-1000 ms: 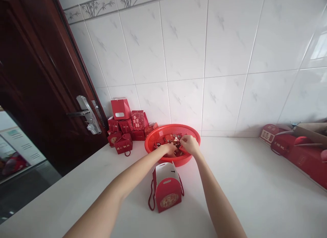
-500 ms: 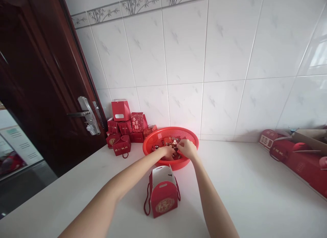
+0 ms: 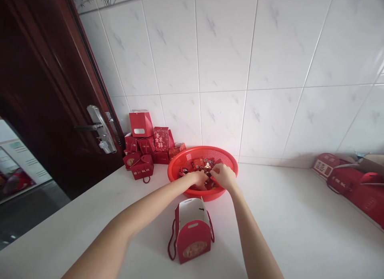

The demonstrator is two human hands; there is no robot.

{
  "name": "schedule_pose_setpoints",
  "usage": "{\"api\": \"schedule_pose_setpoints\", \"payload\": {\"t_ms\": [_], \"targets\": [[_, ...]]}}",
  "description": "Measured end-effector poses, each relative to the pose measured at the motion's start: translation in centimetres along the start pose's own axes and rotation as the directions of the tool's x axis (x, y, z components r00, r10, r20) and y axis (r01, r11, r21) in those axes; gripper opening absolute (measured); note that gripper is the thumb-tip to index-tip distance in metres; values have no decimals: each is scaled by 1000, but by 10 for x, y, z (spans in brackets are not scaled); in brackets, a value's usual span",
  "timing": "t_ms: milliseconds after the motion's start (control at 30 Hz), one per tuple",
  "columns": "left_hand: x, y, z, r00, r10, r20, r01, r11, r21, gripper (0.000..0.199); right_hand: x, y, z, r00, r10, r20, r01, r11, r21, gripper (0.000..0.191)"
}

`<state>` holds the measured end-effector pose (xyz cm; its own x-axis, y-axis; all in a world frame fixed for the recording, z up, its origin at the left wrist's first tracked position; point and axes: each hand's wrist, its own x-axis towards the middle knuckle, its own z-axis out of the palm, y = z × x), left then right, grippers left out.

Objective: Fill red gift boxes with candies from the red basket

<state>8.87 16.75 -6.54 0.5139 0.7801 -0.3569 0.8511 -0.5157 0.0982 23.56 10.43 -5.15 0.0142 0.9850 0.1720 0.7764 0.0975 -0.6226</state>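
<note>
Both my hands reach into a red plastic basket (image 3: 207, 195) that holds small wrapped pieces, seemingly candies (image 3: 207, 164), in red and shiny wrappers. My left hand (image 3: 201, 180) dips in among the wrapped pieces, its fingers curled and partly hidden by them. Beside it, my right hand (image 3: 224, 176) has its fingers drawn together over the basket's right side; whatever lies between them is too small to make out. In front of the basket a red gift box (image 3: 193, 235) stands upright with its top open, white inside, with a dark red cord handle on each side.
Several closed red gift boxes (image 3: 142, 167) are stacked against the tiled wall (image 3: 222, 119) at the left, near a dark door (image 3: 60, 71) with a metal handle. More red boxes (image 3: 354, 185) lie at the right of the white table (image 3: 288, 215).
The view has tipped down and shifted slightly. My hands stay in the basket, with only small finger movements among the wrapped pieces. The open gift box stands as before.
</note>
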Motion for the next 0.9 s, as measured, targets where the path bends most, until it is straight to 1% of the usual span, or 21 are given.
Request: {"api": "schedule_pose_setpoints", "payload": {"t_ms": [133, 200, 267, 367, 433, 533, 600, 667, 733, 800, 900], "targets": [[-7, 1, -5, 998, 3, 62, -3, 1000, 1, 26, -1, 2, 0, 1000, -10, 9, 10, 1000, 4, 13], [-13, -4, -8, 997, 14, 76, -11, 999, -43, 31, -1, 3, 0, 1000, -2, 10, 2, 1000, 5, 12], [-20, -12, -14, 998, 33, 61, -26, 993, -112, 39, -1, 4, 0, 1000, 11, 11, -11, 1000, 2, 12], [-31, -26, -22, 997, 78, -18, -80, 969, -232, 47, -2, 4, 0, 1000, 22, 17, -22, 1000, -15, 11], [-37, -34, -27, 989, 114, -92, -137, 941, -310, 47, -4, 3, -1, 999, 26, 28, -25, 999, -34, 10], [-40, -42, -28, 965, 158, -208, -235, 870, -433, 47, -5, 1, 0, 998, 37, 53, -34, 998, -59, 8], [-38, -44, -26, 949, 177, -261, -291, 810, -509, 48, -7, -1, 0, 996, 51, 79, -44, 996, -83, 7], [-35, -45, -23, 944, 186, -274, -317, 745, -587, 48, -8, -2, 0, 992, 69, 104, -56, 991, -120, 8], [-31, -45, -20, 948, 191, -255, -314, 700, -642, 47, -9, -4, 0, 989, 81, 122, -62, 986, -157, 9], [-26, -46, -18, 947, 193, -255, -314, 711, -629, 46, -10, -5, 0, 988, 92, 128, -70, 982, -174, 9], [-21, -49, -15, 940, 193, -282, -320, 787, -528, 42, -10, -5, 0, 985, 109, 132, -84, 980, -180, 9]]}}
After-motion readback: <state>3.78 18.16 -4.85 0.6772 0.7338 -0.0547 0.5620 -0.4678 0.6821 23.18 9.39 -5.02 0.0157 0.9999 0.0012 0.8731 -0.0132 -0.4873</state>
